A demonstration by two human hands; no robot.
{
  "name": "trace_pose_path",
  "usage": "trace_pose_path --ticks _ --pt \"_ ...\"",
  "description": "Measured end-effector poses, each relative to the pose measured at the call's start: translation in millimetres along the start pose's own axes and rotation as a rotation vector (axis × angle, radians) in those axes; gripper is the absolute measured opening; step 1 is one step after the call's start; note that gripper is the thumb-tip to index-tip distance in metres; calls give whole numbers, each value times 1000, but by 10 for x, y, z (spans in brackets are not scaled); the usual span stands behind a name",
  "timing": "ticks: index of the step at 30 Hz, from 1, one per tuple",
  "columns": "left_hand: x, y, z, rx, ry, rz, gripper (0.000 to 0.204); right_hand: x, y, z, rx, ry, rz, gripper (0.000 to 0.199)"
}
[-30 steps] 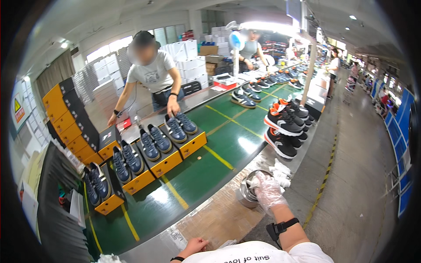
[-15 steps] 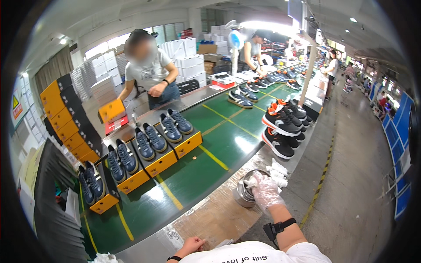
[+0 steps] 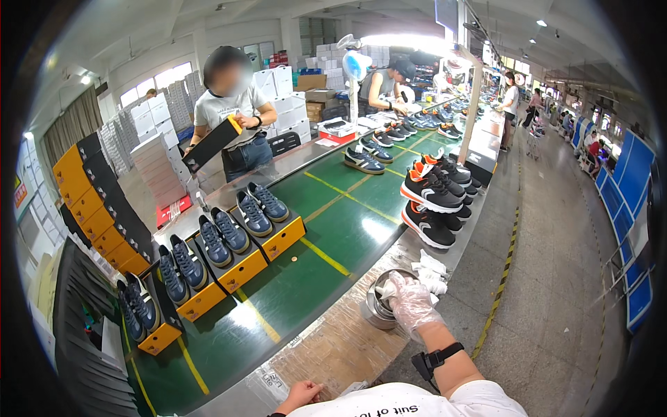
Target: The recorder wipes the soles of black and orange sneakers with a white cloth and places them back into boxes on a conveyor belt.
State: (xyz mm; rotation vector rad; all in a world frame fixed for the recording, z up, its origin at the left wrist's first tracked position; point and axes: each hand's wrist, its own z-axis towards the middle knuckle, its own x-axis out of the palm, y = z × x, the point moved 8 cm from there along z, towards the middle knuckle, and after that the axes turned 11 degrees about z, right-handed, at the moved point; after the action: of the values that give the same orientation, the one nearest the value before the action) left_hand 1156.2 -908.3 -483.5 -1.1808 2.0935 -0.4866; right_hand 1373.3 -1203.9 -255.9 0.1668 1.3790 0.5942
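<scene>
My right hand [image 3: 411,304], in a clear plastic glove, reaches into a round metal pot [image 3: 377,317] on the near ledge. Its fingers close on a small white cloth [image 3: 386,289] at the pot's mouth; the tips are partly hidden. Beside the pot, just past the glove, lie crumpled white rags [image 3: 432,272]. My left hand [image 3: 306,393] rests, bare and with fingers curled, at the near edge of a plastic-wrapped cardboard sheet [image 3: 321,353]. Nothing shows in it.
A green conveyor [image 3: 326,222] carries blue sneakers [image 3: 224,231] on orange-and-black shoeboxes [image 3: 243,270]. Black-and-orange sneakers [image 3: 434,191] stand stacked beyond the pot. Across the belt a person [image 3: 236,118] holds a shoebox [image 3: 213,144]. Stacked shoeboxes [image 3: 94,208] stand far left.
The person opposite has raised and tilted the shoebox, now held in both hands. My view has shifted slightly. My right hand stays at the pot and my left by the cardboard.
</scene>
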Motion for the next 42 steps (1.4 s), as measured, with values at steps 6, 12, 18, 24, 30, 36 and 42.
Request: trace_pose_path --ticks 6,12,18,24,30,36,42 --pt "-28 -58 -3 23 -21 37 30 40 -21 28 53 88 21 53" --pt "-13 -139 14 10 -6 51 32 24 -114 43 12 2 14 53" --pt "22 -82 107 71 -55 127 38 61 -123 106 14 24 -3 52" --pt "148 -95 288 126 -95 46 40 -46 -208 90 45 33 103 53" --pt "199 -217 281 84 -70 -2 37 159 -456 217 13 57 98 46" --pt "246 -288 315 82 -59 -1 36 154 -498 268 -91 -40 64 52" --pt "234 -260 413 46 -59 2 34 240 -588 312 -35 -7 62 54"
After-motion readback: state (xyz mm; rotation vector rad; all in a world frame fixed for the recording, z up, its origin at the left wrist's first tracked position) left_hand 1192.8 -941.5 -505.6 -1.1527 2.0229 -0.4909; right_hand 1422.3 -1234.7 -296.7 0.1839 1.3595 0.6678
